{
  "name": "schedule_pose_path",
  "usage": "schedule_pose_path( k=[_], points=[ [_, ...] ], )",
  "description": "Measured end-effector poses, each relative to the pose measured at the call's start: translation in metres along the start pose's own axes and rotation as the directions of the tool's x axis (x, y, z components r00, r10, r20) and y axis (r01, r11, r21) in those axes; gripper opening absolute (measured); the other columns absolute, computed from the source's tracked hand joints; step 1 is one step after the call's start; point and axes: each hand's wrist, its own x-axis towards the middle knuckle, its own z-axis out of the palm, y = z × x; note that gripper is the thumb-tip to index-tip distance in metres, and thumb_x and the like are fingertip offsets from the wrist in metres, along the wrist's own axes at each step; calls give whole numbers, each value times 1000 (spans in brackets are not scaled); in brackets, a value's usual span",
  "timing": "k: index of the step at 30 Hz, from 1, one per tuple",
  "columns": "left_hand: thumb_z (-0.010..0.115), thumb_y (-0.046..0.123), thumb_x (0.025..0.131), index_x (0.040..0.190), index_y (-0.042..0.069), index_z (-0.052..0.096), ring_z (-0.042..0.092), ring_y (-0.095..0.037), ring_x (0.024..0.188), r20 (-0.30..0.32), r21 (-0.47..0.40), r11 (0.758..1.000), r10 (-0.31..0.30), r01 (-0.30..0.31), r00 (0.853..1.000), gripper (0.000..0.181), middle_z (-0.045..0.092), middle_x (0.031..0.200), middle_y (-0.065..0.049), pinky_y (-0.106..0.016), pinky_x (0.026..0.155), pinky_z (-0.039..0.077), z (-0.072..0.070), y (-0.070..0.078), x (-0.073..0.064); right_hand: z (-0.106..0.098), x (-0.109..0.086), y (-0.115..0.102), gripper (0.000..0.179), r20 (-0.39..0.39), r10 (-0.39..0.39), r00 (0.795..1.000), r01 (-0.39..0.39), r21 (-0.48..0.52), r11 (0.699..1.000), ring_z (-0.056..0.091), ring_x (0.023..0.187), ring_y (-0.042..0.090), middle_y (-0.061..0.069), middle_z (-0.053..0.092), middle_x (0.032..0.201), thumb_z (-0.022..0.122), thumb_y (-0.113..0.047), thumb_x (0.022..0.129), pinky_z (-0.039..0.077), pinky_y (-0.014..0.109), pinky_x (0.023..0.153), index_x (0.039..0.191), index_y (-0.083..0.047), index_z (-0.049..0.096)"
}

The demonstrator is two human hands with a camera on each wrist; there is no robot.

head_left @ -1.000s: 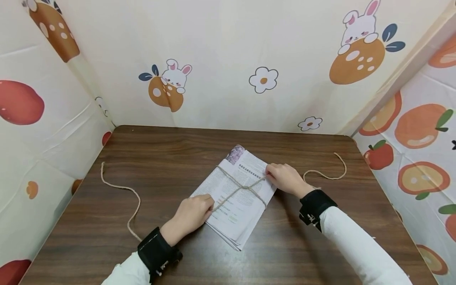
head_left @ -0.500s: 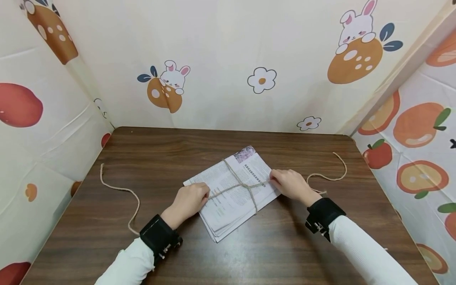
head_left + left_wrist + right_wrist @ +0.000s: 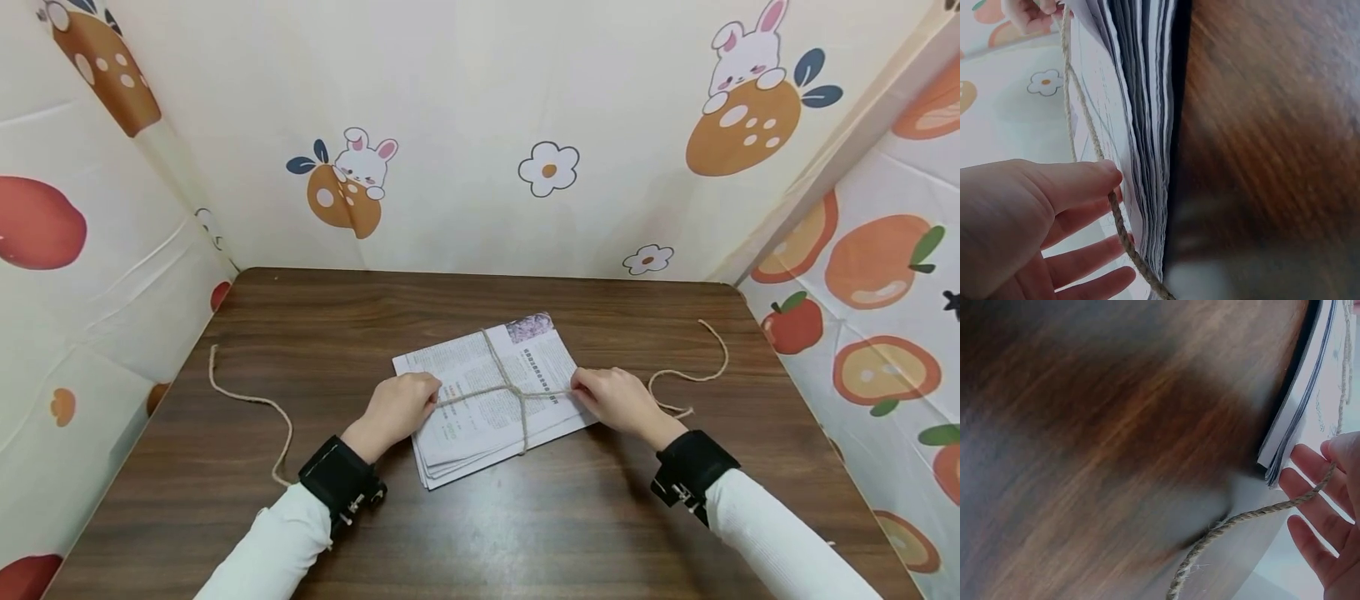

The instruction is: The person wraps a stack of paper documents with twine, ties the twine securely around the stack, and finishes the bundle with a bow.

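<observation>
Left hand (image 3: 396,406), right hand (image 3: 621,403) pinching thin tan twine (image 3: 512,387) | white printed-paper stack (image 3: 483,429) between | brown wood-grain surface (image 3: 540,533) beneath | cream bunny-print backdrop (image 3: 465,92) beyond

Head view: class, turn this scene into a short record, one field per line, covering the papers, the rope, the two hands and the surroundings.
Item: stack of printed papers, a purple picture at its far right corner
Rope: crosses over the top page; a loose end lies out to each side
Left hand: pinches the rope at the stack's left
Right hand: pinches the rope at the stack's right
Wrists: a black band on each
Table: brown, wood-grained
Backdrop: pale, printed with rabbits and flowers
</observation>
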Motion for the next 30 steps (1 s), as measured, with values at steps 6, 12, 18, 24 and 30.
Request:
schedule_pose_path(
  k=[6, 12, 18, 24, 30],
  points=[
    [73, 13, 77, 67, 17, 53, 47, -9, 53, -41, 73, 997, 36, -33, 999, 22, 52, 65, 6, -25, 47, 37, 0, 3, -7, 0, 8, 1, 12, 15, -40, 999, 40, 17, 999, 49, 55, 8, -6, 59, 70, 69, -9, 79, 43, 28, 52, 81, -14, 59],
    [72, 13, 77, 67, 14, 58, 48, -12, 50, -103, 145, 989, 39, -24, 994, 17, 55, 64, 2, -26, 46, 36, -3, 9, -16, 0, 20, 3, 10, 20, -71, 997, 71, -1, 997, 52, 61, 13, -2, 58, 74, 68, -8, 79, 44, 32, 56, 80, -12, 59],
    [67, 12, 81, 70, 10, 64, 41, -10, 43, -117, 166, 986, 2, 17, 993, 12, 56, 60, -1, -25, 40, 30, -8, 17, -22, 5, 33, 4, 7, 52, -39, 998, 40, -21, 999, 55, 68, 18, 1, 59, 80, 66, -10, 82, 46, 35, 61, 84, -11, 60],
    [67, 12, 81, 71, 10, 64, 38, -9, 41, -123, 150, 988, -11, 30, 992, 11, 55, 61, -1, -25, 38, 29, -7, 17, -23, 12, 39, 8, 4, 98, -10, 995, 10, -4, 1000, 60, 74, 18, 7, 64, 94, 65, -11, 84, 50, 35, 67, 87, -9, 62],
    [68, 8, 79, 68, 11, 62, 34, -6, 44, -109, 94, 995, -25, 35, 994, 13, 52, 61, 2, -22, 39, 28, -4, 10, -20, 11, 36, 6, 6, 85, -8, 996, 7, 21, 1000, 52, 62, 12, 2, 62, 82, 66, -10, 83, 46, 31, 59, 85, -10, 60]
  ],
)
